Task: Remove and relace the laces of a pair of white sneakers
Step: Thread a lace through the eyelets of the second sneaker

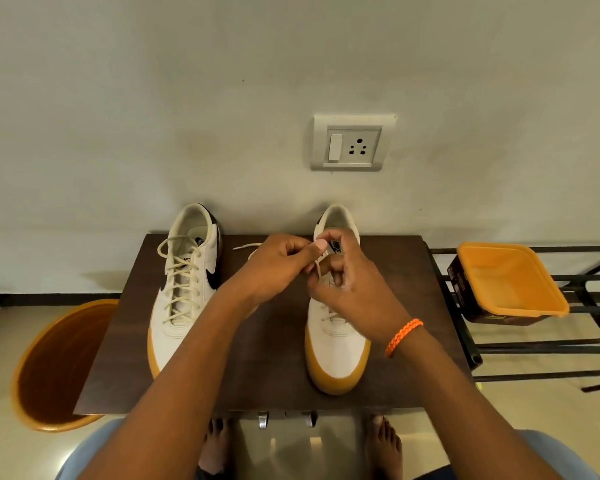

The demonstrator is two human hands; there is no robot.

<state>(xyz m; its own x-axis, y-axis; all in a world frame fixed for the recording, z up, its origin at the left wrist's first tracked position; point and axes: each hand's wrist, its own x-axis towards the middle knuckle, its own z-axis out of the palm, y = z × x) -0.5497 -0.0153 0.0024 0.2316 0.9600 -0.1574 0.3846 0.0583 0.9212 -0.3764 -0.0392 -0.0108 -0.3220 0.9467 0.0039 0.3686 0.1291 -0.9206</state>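
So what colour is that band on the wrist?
Orange, braided, on the right wrist: the wristband shows clearly in the head view.

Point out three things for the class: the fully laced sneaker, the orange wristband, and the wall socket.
Laced sneaker [184, 292]: head view, on its crossed laces.
Orange wristband [403, 336]: head view, on the braid across the right wrist.
Wall socket [353, 143]: head view, on the plate beside the pin holes.

Dark woodgrain table [267, 368], glossy plastic tub [513, 282]
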